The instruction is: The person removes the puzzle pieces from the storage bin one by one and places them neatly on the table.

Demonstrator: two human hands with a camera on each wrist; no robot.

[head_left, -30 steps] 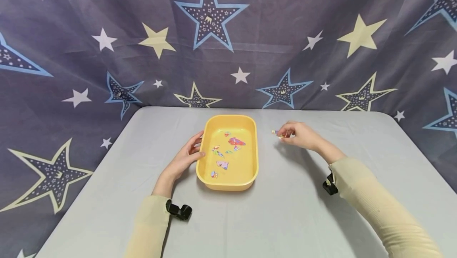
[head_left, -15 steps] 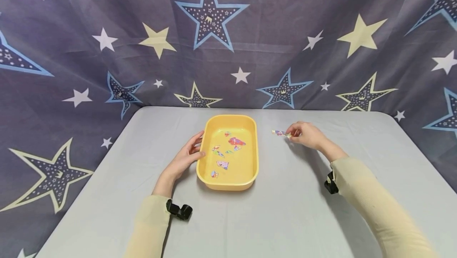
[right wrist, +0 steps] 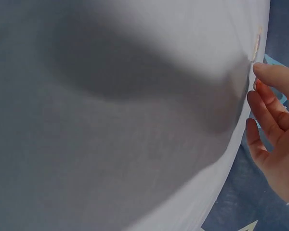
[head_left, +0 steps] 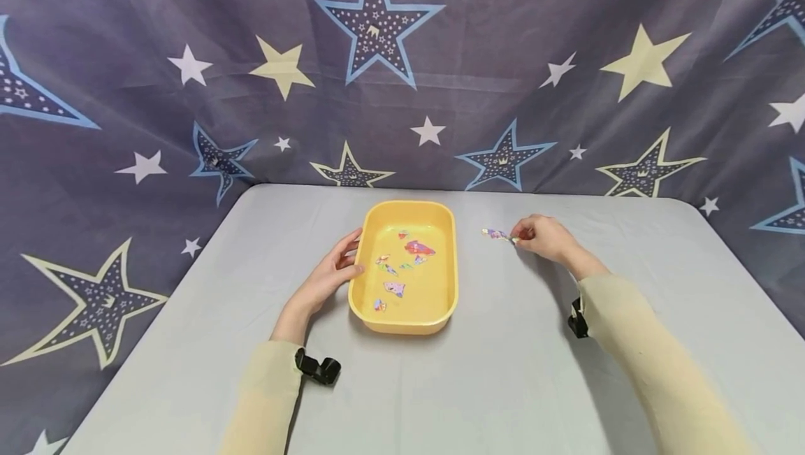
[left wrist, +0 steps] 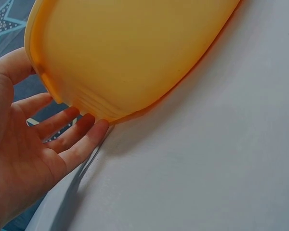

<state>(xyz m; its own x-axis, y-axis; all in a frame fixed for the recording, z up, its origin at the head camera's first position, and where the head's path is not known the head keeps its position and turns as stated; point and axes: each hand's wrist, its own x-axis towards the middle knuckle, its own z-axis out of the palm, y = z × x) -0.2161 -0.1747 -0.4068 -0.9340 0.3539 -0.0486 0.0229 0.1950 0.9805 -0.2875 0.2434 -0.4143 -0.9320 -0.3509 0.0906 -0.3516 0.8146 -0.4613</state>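
A yellow plastic tub (head_left: 434, 301) stands on the table, with several small, flat, irregular puzzle pieces (head_left: 395, 289) in bright prints spread over its floor. My left hand (head_left: 327, 277) grips its left side, thumb over the rim; in the left wrist view the fingertips (left wrist: 98, 130) press the outer wall. To the right of the tub lies a short colourful strip of puzzle pieces (head_left: 495, 233). At its right end my right hand (head_left: 546, 237) pinches a puzzle piece (head_left: 515, 240) between thumb and fingers, mostly hidden by the fingertips.
A light grey cloth covers the table (head_left: 478, 385). Behind it and at the left hangs a dark curtain (head_left: 402, 98) printed with stars. Black camera mounts (head_left: 319, 370) sit on both wrists.
My right hand has shifted a little to the right along the strip, leaving more of it showing. The left hand keeps its place on the tub. The head view has moved slightly.
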